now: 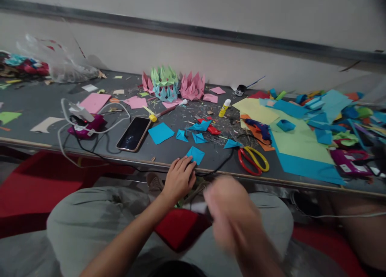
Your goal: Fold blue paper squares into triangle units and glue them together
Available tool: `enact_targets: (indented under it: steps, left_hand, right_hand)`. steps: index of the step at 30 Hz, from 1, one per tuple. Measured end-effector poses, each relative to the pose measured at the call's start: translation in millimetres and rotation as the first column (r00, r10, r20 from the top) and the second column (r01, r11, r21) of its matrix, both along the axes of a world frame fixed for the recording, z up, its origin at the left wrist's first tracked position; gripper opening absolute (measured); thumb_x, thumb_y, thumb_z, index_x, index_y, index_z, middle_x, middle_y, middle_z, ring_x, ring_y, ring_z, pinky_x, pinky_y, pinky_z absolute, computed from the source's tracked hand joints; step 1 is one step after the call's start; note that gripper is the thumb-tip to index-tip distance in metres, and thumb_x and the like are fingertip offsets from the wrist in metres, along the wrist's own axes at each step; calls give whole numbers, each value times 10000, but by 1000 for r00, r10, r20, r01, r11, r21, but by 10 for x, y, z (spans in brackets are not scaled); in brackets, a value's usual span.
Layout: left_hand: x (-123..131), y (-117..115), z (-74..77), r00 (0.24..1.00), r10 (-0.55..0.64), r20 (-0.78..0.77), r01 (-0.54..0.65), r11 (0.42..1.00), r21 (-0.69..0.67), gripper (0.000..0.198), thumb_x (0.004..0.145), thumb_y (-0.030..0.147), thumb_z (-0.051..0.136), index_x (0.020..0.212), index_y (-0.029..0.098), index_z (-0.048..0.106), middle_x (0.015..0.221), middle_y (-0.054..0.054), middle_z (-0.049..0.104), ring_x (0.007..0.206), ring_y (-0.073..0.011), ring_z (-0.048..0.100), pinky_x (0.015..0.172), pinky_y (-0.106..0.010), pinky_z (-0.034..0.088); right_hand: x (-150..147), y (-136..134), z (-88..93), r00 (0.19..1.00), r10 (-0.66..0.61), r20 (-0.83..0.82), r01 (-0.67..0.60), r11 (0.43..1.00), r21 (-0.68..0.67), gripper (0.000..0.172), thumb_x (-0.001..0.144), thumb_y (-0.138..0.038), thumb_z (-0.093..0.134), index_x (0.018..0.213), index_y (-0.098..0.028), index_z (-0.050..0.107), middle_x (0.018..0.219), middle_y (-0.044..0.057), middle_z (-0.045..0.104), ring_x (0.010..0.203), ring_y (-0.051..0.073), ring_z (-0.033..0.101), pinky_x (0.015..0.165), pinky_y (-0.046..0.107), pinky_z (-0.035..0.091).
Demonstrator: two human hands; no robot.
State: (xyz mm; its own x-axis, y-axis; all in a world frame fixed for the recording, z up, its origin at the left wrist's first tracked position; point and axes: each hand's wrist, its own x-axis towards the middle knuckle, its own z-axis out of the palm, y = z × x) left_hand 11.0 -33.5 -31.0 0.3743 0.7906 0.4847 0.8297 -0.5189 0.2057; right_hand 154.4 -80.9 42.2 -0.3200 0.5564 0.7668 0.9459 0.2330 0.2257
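My left hand lies at the table's front edge, fingers stretched out, its fingertips touching a creased blue paper square. In front of my body, raised off the table, my right hand is smeared by motion, and its fingers cannot be made out. Beyond my left fingertips are a flat blue paper sheet and small folded blue paper pieces. Another folded blue piece sits beside scissors with red and yellow handles.
A phone and a purple power strip with cables lie left. Pink, green and blue folded paper crowns stand at the back. A glue stick stands upright right of them. Coloured paper sheets pile up right. A black cable runs along the front edge.
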Motion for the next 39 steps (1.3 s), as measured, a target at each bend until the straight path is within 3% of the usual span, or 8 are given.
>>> enact_targets:
  steps: [3, 4, 5, 10, 22, 28, 33, 39]
  left_hand:
    - [-13, -7, 3, 1000, -9, -19, 9, 1000, -4, 268, 831, 216, 445, 1060, 170, 577, 1127, -85, 610, 1095, -216, 518, 958, -394, 376]
    - [-13, -12, -5, 1000, -3, -26, 3, 1000, 0, 275, 828, 214, 446, 1066, 167, 576, 1131, -88, 608, 1098, -219, 516, 961, -398, 375]
    - [-11, -18, -17, 1000, 4, -31, -4, 1000, 3, 286, 825, 209, 445, 1076, 165, 573, 1145, -90, 601, 1108, -222, 510, 967, -400, 370]
    - [2, -43, -76, 999, 3, -37, -4, 999, -41, 339, 825, 208, 438, 1146, 177, 542, 1217, -80, 561, 1171, -219, 461, 1011, -401, 327]
    - [-16, -51, -81, 999, -21, -43, 18, 997, -70, 358, 824, 217, 440, 1168, 168, 525, 1244, -91, 534, 1178, -223, 449, 1023, -405, 300]
    - [-30, 62, 175, 999, -11, 36, 18, 984, -180, 226, 862, 262, 440, 995, 212, 615, 1077, -51, 624, 1011, -202, 537, 869, -367, 409]
    - [-12, 312, 378, 998, 37, 41, -22, 948, -318, 106, 799, 246, 561, 753, 183, 632, 841, -35, 633, 816, -188, 573, 741, -308, 449]
    - [23, 478, 530, 957, 260, -124, -289, 854, -433, 343, 695, 351, 671, 951, 143, 580, 854, -95, 640, 785, -236, 614, 614, -292, 446]
  right_hand:
    - [-1, 610, -201, 943, 274, -187, -324, 883, -340, 202, 886, -227, 437, 958, -210, 624, 953, 36, 662, 874, 139, 601, 795, 279, 488]
    - [10, 753, -280, 910, 281, -305, -400, 789, -467, 223, 872, -174, 429, 938, -197, 641, 943, 51, 678, 893, 156, 608, 817, 291, 483]
    - [24, 855, -359, 906, 265, -330, -405, 770, -493, 233, 859, -157, 431, 923, -192, 653, 940, 62, 685, 884, 173, 618, 804, 306, 492]
    - [80, 930, -600, 894, 219, -390, -415, 732, -540, 253, 854, -173, 431, 976, -171, 653, 1050, 106, 655, 976, 213, 588, 872, 360, 461]
    - [32, 899, -556, 841, 133, -525, -461, 685, -565, 248, 843, -157, 418, 924, -130, 651, 1034, 136, 642, 982, 251, 568, 879, 399, 424]
    - [259, 1026, -498, 750, 162, -641, -606, 557, -568, 226, 864, -214, 445, 995, -201, 630, 1029, 48, 663, 952, 153, 604, 831, 283, 471]
    - [281, 1113, -458, 774, 130, -619, -589, 507, -629, 220, 743, -185, 614, 960, -190, 646, 1026, 69, 648, 965, 192, 589, 861, 326, 446]
    - [181, 1248, -383, 862, 9, -507, -454, 458, -764, 411, 654, -176, 691, 1057, -182, 607, 915, 77, 633, 805, 194, 600, 689, 301, 448]
